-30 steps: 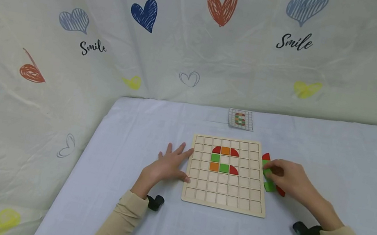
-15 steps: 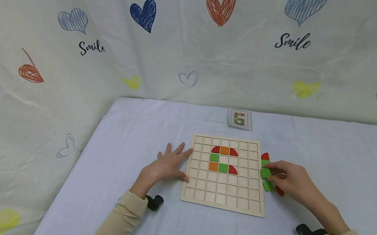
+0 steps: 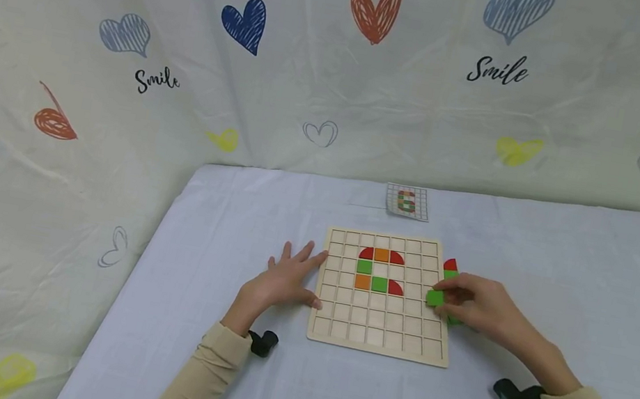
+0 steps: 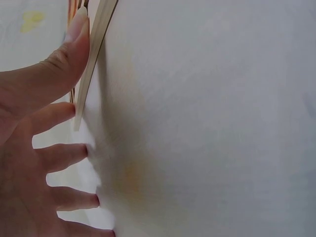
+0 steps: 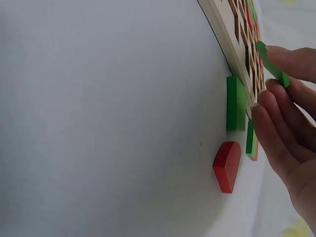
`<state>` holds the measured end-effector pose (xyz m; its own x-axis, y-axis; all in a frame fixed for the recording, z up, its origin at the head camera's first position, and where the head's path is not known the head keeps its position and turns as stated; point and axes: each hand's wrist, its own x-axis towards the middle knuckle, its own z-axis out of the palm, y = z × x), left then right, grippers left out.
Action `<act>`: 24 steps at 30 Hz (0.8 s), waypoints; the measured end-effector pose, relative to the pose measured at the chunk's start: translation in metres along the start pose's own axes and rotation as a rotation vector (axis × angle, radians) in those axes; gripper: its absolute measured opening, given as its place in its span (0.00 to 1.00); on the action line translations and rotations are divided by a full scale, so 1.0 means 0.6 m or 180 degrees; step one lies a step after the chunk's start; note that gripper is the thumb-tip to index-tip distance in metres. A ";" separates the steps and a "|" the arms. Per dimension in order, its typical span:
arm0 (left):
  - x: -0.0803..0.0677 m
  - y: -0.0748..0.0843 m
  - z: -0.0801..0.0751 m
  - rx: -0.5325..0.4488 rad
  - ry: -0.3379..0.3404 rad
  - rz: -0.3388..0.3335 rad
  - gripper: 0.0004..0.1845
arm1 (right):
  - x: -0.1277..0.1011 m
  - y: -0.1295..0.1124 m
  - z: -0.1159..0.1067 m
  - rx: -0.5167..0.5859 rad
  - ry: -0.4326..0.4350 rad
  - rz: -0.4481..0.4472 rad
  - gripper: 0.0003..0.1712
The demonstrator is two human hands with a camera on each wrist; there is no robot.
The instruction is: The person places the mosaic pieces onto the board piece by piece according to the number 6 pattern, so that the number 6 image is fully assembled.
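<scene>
Head view. The right hand (image 3: 477,303) pinches a green square tile (image 3: 435,298) between thumb and fingertips, holding it over the right margin of the wooden grid board (image 3: 378,340), level with the row of the lower orange, green and red pieces. The tile is square, so it has no long axis; in the head view its faces run roughly parallel to the board's cells. In the right wrist view the same tile (image 5: 270,63) appears edge-on and tilted, one corner lowered toward the board (image 5: 224,37) and clear of the cells. The right forearm enters from the lower right, its wrist low above the cloth, with fingers curled around the tile and pointing toward the board's centre.

The left hand (image 3: 289,278) lies flat on the white tablecloth (image 3: 566,283) at the board's left edge, fingers straight and spread, gripping nothing; in the left wrist view the thumb (image 4: 59,64) presses against the board's edge (image 4: 96,44).

On the cloth just beside the board's right edge lie loose pieces: a green tile (image 5: 235,102), a red rounded piece (image 5: 227,165) and another red piece (image 3: 451,264) farther back. A small pattern card (image 3: 407,202) lies beyond the board's far side.
</scene>
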<state>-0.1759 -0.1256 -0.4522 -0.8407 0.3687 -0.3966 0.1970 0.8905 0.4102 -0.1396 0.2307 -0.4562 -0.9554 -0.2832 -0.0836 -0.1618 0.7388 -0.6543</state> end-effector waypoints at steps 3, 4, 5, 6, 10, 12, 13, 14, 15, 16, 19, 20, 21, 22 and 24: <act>-0.001 0.000 -0.001 0.0001 0.0000 -0.0006 0.53 | 0.004 -0.003 0.004 -0.0073 -0.0071 -0.0055 0.19; -0.001 0.000 -0.001 -0.0005 0.0002 -0.0006 0.53 | 0.005 -0.004 0.005 -0.0105 -0.0091 -0.0091 0.19; -0.001 0.000 -0.001 -0.0011 0.0008 -0.0005 0.53 | 0.007 -0.004 0.006 -0.0131 -0.0107 -0.0130 0.19; -0.001 0.000 -0.001 -0.0021 0.0009 -0.0004 0.53 | 0.008 -0.005 0.008 -0.0153 -0.0121 -0.0156 0.19; -0.001 0.000 -0.001 -0.0027 0.0003 0.0001 0.53 | 0.013 -0.006 0.015 -0.0195 -0.0111 -0.0269 0.19; -0.001 0.000 -0.002 -0.0019 -0.0011 -0.0004 0.53 | 0.016 -0.008 0.019 -0.0186 -0.0098 -0.0311 0.18; -0.001 0.000 -0.002 -0.0012 -0.0014 -0.0002 0.53 | 0.017 -0.009 0.021 -0.0169 -0.0098 -0.0326 0.18; -0.001 0.000 -0.002 -0.0009 -0.0017 -0.0004 0.53 | 0.018 -0.010 0.023 -0.0134 -0.0106 -0.0320 0.18; 0.000 0.000 -0.001 -0.0014 -0.0019 -0.0004 0.53 | 0.019 -0.012 0.024 -0.0100 -0.0122 -0.0331 0.18; 0.000 0.000 -0.001 -0.0022 -0.0019 -0.0003 0.53 | 0.020 -0.013 0.026 -0.0062 -0.0141 -0.0315 0.18; 0.000 0.001 -0.001 -0.0043 -0.0017 -0.0003 0.53 | 0.024 -0.018 0.031 0.0003 -0.0195 -0.0260 0.18; 0.000 0.001 -0.001 -0.0047 -0.0020 -0.0003 0.53 | 0.025 -0.020 0.033 0.0008 -0.0206 -0.0254 0.18; -0.001 0.001 -0.002 -0.0050 -0.0023 -0.0004 0.53 | 0.026 -0.021 0.035 0.0001 -0.0215 -0.0261 0.18; -0.001 0.001 -0.002 -0.0044 -0.0027 -0.0004 0.53 | 0.027 -0.023 0.037 -0.0008 -0.0213 -0.0247 0.18; -0.002 0.001 -0.002 -0.0026 -0.0031 -0.0004 0.53 | 0.029 -0.026 0.039 -0.0002 -0.0217 -0.0288 0.18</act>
<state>-0.1756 -0.1256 -0.4503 -0.8360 0.3701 -0.4051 0.1917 0.8887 0.4164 -0.1478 0.1999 -0.4652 -0.9179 -0.3895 -0.0752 -0.2467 0.7088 -0.6608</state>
